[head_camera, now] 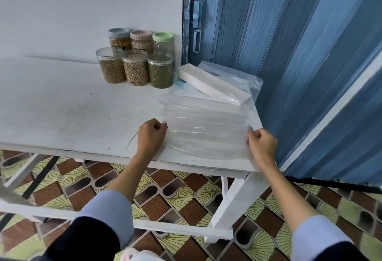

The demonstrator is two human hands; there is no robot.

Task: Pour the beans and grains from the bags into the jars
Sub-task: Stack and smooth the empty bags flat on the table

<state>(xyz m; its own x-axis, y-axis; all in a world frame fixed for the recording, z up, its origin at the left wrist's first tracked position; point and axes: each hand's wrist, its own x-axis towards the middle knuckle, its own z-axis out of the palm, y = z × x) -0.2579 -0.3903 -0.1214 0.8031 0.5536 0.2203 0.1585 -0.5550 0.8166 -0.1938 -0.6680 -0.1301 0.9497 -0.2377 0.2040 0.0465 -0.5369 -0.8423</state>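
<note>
The white worktop (72, 103) is seen bearing an empty clear bag (204, 124), spread flat at its near right corner. Its edges are pinched by curled fingers of the left hand (152, 134) and right hand (262, 143). Six filled jars (135, 58) are grouped far back.

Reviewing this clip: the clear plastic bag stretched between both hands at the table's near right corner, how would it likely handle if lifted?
The clear plastic bag is likely floppy: it ripples between the left hand and right hand. Probably very light, since it looks flat and empty. Its glossy film may slip from a loose grip.
</note>
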